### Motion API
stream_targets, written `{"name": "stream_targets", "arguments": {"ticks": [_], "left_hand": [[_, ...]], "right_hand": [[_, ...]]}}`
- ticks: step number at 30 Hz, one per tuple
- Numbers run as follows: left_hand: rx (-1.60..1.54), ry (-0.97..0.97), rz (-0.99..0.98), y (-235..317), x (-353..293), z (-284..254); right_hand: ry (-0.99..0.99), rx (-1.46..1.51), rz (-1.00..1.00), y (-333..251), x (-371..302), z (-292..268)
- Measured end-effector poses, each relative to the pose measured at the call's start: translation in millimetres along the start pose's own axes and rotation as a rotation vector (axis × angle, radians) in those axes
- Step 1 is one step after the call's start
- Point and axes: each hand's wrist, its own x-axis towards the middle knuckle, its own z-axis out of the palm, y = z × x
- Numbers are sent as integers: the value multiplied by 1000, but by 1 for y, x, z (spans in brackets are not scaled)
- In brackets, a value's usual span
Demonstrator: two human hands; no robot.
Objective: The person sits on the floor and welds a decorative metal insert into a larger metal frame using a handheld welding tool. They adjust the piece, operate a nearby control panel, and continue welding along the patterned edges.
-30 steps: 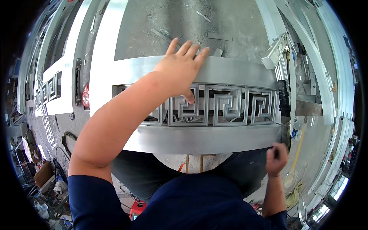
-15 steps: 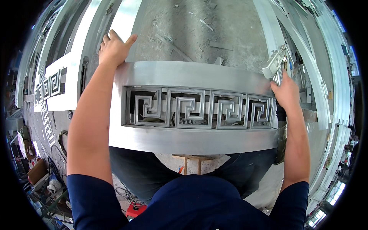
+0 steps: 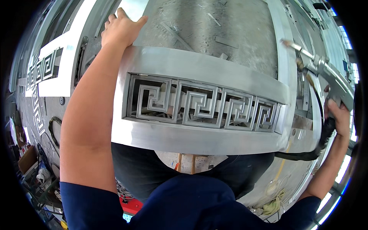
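Note:
A silver metal frame [image 3: 199, 142] lies across my thighs, with a row of square key-pattern pieces [image 3: 200, 102] set in its long opening. My left hand [image 3: 122, 28] rests on the frame's far-left bar, its fingers spread and holding nothing. Beyond the frame's right end, my right hand [image 3: 337, 114] is wrapped round the handle of a silver welding gun [image 3: 332, 78]. The gun's narrow nozzle points up and to the left, above a side bar of the frame and apart from it. A thick black hose [image 3: 306, 155] hangs from the gun's handle.
At the left lies a second frame [image 3: 57, 86] with key-pattern pieces. Metal offcuts [image 3: 226, 42] litter the grey floor [image 3: 245, 27] beyond. Long metal bars [image 3: 281, 27] run along the right. A red machine [image 3: 132, 206] stands below, near my leg.
My right hand and the welding gun have moved right, away from the frame's right corner, and the hose has come into view. My left hand stays on the frame. The whole view has shifted slightly.

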Motion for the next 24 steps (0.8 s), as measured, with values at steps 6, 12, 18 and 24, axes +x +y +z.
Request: {"name": "stream_targets", "arguments": {"ticks": [6, 12, 18, 24], "left_hand": [[-1, 7, 5, 2, -1, 0], [-11, -4, 1, 1, -1, -3], [50, 20, -1, -5, 9, 11], [24, 57, 24, -11, 11, 17]], "right_hand": [[-460, -198, -197, -54, 9, 43], [-921, -228, -389, -85, 53, 117], [-992, -161, -200, -78, 61, 137], [-1044, -124, -53, -81, 62, 151]]}}
